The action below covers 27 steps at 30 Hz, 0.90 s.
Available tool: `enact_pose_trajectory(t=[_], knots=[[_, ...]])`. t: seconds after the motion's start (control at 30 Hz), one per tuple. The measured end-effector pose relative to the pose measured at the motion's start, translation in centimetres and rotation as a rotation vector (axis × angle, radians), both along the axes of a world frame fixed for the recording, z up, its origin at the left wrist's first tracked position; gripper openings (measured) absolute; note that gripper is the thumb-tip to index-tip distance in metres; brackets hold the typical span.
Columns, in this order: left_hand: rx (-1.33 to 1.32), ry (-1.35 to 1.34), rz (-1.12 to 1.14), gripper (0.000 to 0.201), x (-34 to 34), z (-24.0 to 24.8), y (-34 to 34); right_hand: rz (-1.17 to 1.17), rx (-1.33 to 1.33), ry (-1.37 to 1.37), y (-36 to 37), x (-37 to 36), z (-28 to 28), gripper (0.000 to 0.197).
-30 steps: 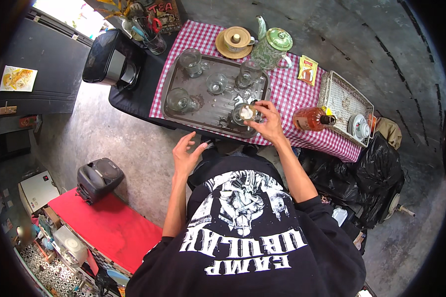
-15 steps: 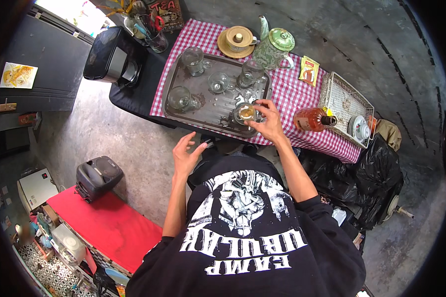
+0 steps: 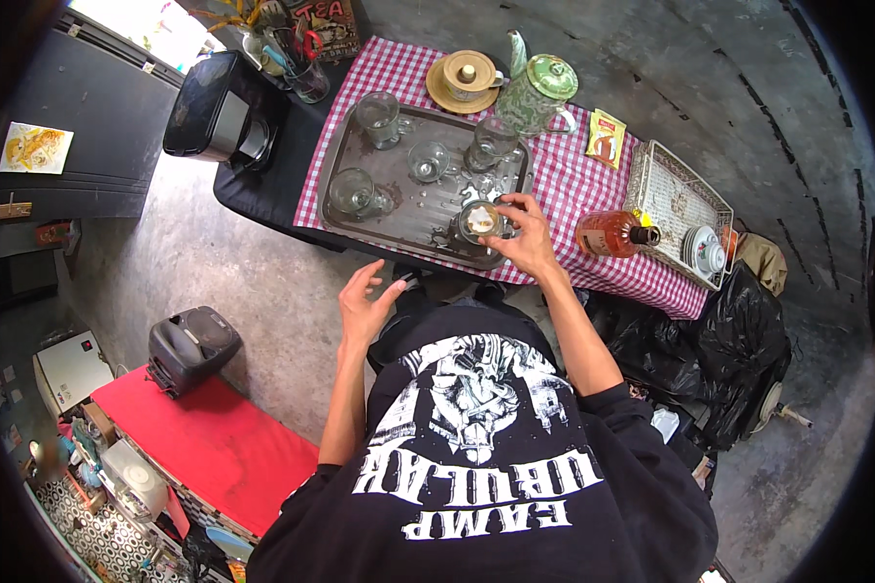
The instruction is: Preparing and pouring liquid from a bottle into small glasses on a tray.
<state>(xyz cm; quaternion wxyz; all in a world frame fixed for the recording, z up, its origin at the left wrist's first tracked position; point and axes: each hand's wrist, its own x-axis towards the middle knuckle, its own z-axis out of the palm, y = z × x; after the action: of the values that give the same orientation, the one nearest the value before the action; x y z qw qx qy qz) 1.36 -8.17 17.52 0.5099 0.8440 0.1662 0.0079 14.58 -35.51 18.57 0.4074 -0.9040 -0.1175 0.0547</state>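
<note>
My right hand (image 3: 527, 238) grips a clear glass mug (image 3: 479, 222) between thumb and fingers at the near right corner of a dark metal tray (image 3: 408, 233). A bright whitish patch with some brown shows inside the mug; whether it is liquid or glare I cannot tell. Wet spots mark the tray around it. Several other glass mugs stand on the tray, among them one at the near left (image 3: 352, 191) and a small one in the middle (image 3: 428, 161). My left hand (image 3: 365, 306) hovers in front of the table edge, fingers apart, holding nothing.
Behind the tray stand a green patterned teapot (image 3: 544, 92) and a lidded cup on a saucer (image 3: 465, 78). To the right are a yellow packet (image 3: 607, 139), an amber bottle (image 3: 608, 234) and a wire basket (image 3: 681, 194) with small dishes. A black coffee maker (image 3: 214, 117) stands left.
The look inside the held mug has shifted from brownish to whiter, and the mug seems slightly tipped or turned. Both hands stay nearly in place.
</note>
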Motion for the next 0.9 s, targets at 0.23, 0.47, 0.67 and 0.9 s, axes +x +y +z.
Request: enact_pose_trajectory(t=[0.23, 0.47, 0.67, 0.9], knots=[[-0.004, -0.004, 0.003, 0.053, 0.00, 0.02, 0.04, 0.018, -0.024, -0.009, 0.02, 0.22, -0.15, 0.052], [0.001, 0.012, -0.011, 0.051, -0.15, -0.12, 0.01, 0.022, -0.020, -0.010, -0.04, 0.40, -0.30, 0.053], [0.000, 0.011, -0.013, 0.052, -0.09, -0.07, 0.01, 0.041, -0.037, -0.012, -0.02, 0.57, -0.08, 0.053], [-0.004, 0.003, -0.003, 0.050, -0.07, -0.06, 0.01, 0.050, -0.067, 0.005, -0.09, 0.82, -0.15, 0.054]])
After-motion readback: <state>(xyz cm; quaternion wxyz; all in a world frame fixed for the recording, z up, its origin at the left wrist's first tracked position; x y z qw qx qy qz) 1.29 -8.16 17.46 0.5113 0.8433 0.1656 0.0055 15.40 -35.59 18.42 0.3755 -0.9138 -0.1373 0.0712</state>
